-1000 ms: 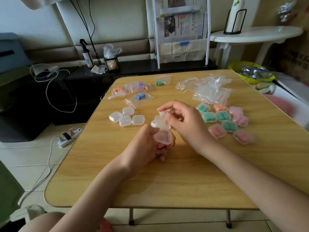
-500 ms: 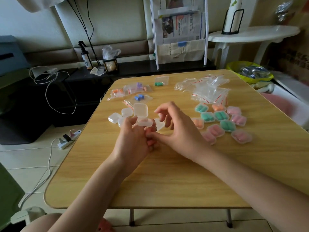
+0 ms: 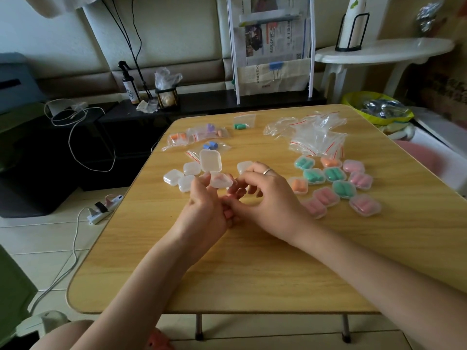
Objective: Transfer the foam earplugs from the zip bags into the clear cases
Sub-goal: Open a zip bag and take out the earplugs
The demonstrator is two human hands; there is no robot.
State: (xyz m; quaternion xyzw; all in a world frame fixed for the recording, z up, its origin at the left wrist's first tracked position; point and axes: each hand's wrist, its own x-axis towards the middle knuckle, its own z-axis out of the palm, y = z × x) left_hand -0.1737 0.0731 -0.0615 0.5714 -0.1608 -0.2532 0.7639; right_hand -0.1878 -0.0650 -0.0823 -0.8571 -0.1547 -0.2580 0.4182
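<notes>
Two hands meet at the middle of the frame. Our left hand [image 3: 202,213] pinches an open clear case [image 3: 219,180] holding pink earplugs, its lid [image 3: 211,160] raised; our right hand [image 3: 267,198], fingers loosely curled, grips nothing we can make out. Empty cases [image 3: 177,176] sit left, filled cases [image 3: 338,183] right on the wooden surface [image 3: 252,269]. Zip bags with earplugs [image 3: 199,133] lie at upper centre, near emptied bags [image 3: 316,137].

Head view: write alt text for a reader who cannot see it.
Over a wooden table, the left hand holds an open clear case with pink earplugs inside, the right hand beside it. Filled cases lie right, empty cases and bagged earplugs left.
</notes>
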